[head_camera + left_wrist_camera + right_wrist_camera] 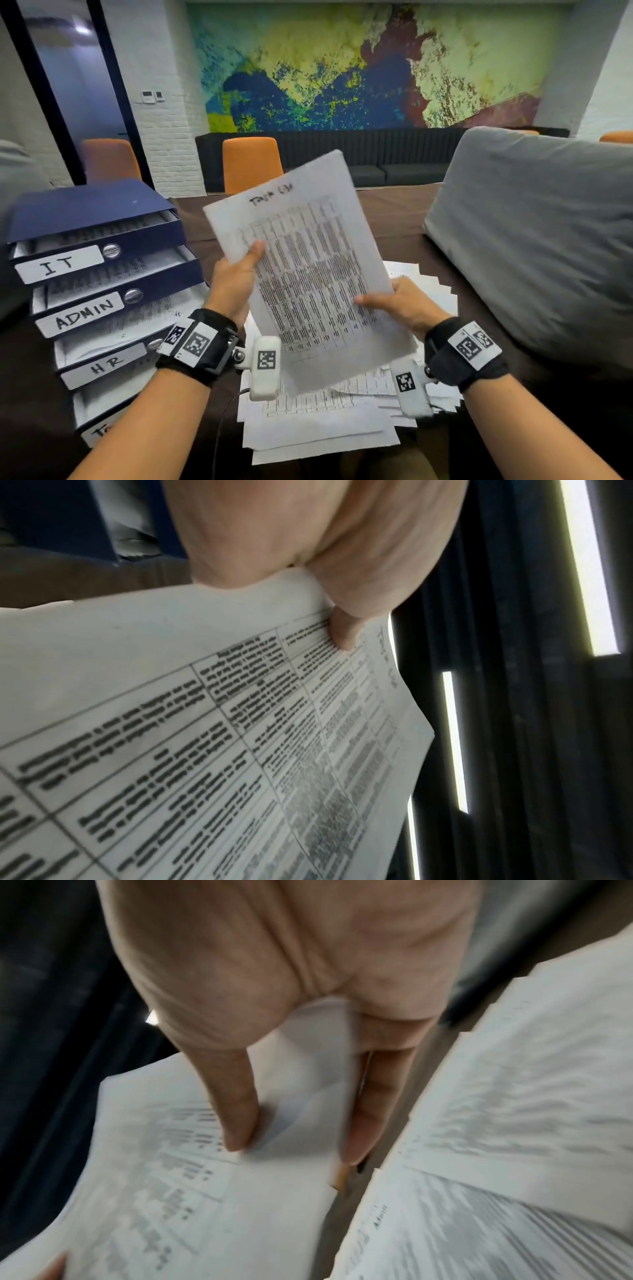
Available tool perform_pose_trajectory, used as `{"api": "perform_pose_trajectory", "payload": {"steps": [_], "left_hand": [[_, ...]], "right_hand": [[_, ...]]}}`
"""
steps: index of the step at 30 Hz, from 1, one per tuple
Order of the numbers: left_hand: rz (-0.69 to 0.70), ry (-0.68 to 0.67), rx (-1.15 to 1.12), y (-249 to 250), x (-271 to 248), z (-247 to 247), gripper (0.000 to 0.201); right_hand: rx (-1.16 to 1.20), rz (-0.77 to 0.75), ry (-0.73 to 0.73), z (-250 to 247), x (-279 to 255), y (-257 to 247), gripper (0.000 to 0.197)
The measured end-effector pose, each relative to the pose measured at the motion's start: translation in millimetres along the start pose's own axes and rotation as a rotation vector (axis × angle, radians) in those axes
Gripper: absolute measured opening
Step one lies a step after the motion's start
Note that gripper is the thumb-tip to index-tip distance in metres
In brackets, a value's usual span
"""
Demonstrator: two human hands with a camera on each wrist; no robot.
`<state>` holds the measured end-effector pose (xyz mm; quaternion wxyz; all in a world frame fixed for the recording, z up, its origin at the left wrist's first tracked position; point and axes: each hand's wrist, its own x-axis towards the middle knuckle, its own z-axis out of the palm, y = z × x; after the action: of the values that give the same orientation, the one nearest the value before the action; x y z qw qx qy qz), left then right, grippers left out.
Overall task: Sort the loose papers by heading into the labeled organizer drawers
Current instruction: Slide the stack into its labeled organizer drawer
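Note:
I hold one printed sheet (308, 274) up in front of me, a table of text with a handwritten heading at its top. My left hand (236, 274) pinches its left edge, thumb on the front face (342, 631). My right hand (400, 305) pinches its right edge, thumb on top and fingers behind (240, 1110). Under it lies a loose pile of papers (318, 425) on the table. At the left stands a blue organizer (96, 205) with its drawers pulled out, labelled IT (58, 265), ADMIN (82, 313) and HR (102, 366). The lowest drawer's label (97, 432) is mostly hidden by my left forearm.
A large grey cushion (534, 240) fills the table's right side. The table has a dark brown cloth (394, 212). Orange chairs (251, 164) and a dark bench stand behind the far edge. The drawers hold sheets.

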<state>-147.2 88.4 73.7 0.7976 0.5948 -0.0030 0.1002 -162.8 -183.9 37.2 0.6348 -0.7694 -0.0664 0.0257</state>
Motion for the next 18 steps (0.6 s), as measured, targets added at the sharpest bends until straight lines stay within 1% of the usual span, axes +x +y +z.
{"api": "perform_pose_trajectory", "payload": {"steps": [2, 3, 4, 6, 7, 8, 9, 10, 11, 12, 13, 16, 18], "left_hand": [[-0.021, 0.078, -0.101, -4, 3, -11, 0.030], [-0.030, 0.121, -0.147, -8, 3, -18, 0.037], [-0.060, 0.155, -0.179, -17, 5, -25, 0.048], [-0.154, 0.207, -0.199, -46, 11, -45, 0.073], [-0.196, 0.239, -0.199, -65, 13, -55, 0.081], [-0.224, 0.282, -0.195, -77, 9, -60, 0.081], [-0.244, 0.321, -0.205, -83, -1, -60, 0.072], [-0.258, 0.348, -0.213, -85, -15, -57, 0.062], [-0.273, 0.327, -0.231, -85, -29, -53, 0.055], [-0.268, 0.294, -0.290, -84, -44, -49, 0.053], [-0.253, 0.288, -0.350, -85, -54, -48, 0.056], [-0.196, 0.349, -0.448, -80, -80, -60, 0.080], [-0.241, 0.395, -0.454, -81, -93, -68, 0.093]], "right_hand": [[0.025, 0.089, 0.027, 0, -7, 26, 0.043], [0.089, 0.131, 0.050, 1, -11, 38, 0.048], [0.178, 0.179, 0.069, 4, -15, 51, 0.049], [0.379, 0.256, 0.075, 17, -24, 71, 0.036], [0.471, 0.288, 0.081, 26, -27, 80, 0.027], [0.528, 0.321, 0.090, 36, -30, 84, 0.019], [0.547, 0.355, 0.099, 46, -30, 89, 0.014], [0.530, 0.377, 0.094, 55, -30, 91, 0.014], [0.489, 0.385, 0.104, 61, -29, 91, 0.020], [0.433, 0.379, 0.116, 64, -27, 88, 0.027], [0.374, 0.376, 0.137, 63, -24, 84, 0.031], [0.291, 0.454, 0.184, 40, -16, 70, 0.023], [0.231, 0.520, 0.178, 21, -15, 61, 0.024]]}}
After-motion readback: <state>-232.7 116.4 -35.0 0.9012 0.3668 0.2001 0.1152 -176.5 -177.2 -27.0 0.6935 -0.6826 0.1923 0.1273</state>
